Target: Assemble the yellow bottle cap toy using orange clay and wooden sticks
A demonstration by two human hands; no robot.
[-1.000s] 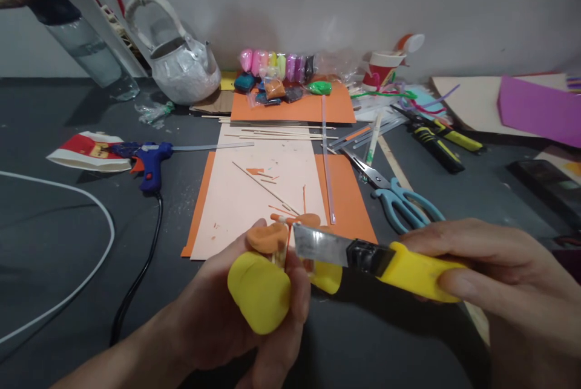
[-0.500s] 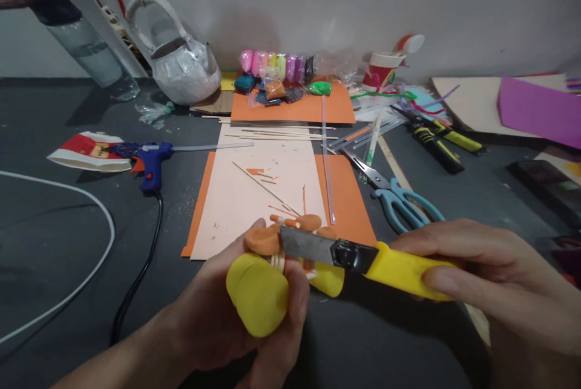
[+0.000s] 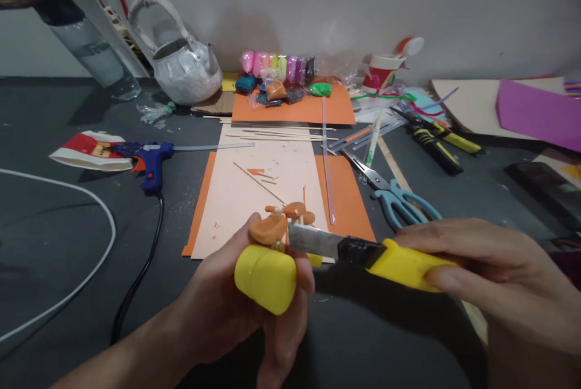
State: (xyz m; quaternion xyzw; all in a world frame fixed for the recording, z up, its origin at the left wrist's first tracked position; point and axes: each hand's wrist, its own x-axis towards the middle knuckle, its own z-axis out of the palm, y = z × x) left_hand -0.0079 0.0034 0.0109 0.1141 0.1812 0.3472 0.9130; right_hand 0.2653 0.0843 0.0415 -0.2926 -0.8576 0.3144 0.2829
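My left hand point(image 3: 245, 304) is closed around a small clay model point(image 3: 265, 280) with rounded yellow lumps, flattened orange pieces and short thin sticks. Part of the model is hidden behind the fingers and the blade. In my right hand point(image 3: 490, 280) is a yellow utility knife point(image 3: 408, 265), its blade out and pointing left. The blade tip lies at the orange clay and sticks; whether it cuts into them I cannot tell. Beneath the model lies a pale sheet point(image 3: 218, 207) with thin sticks and orange scraps on it.
A blue glue gun point(image 3: 153, 165) with a black cord lies left. Light-blue scissors point(image 3: 394, 201) and pliers point(image 3: 431, 141) lie right. Behind are a silvery kettle point(image 3: 186, 71), bagged coloured clay point(image 3: 276, 68), a red-and-white cup point(image 3: 381, 71) and a water bottle point(image 3: 91, 53).
My left hand has turned the clay model, so the yellow lump sits higher and slightly right, and the far yellow part is mostly hidden. The knife blade stays close to the orange clay.
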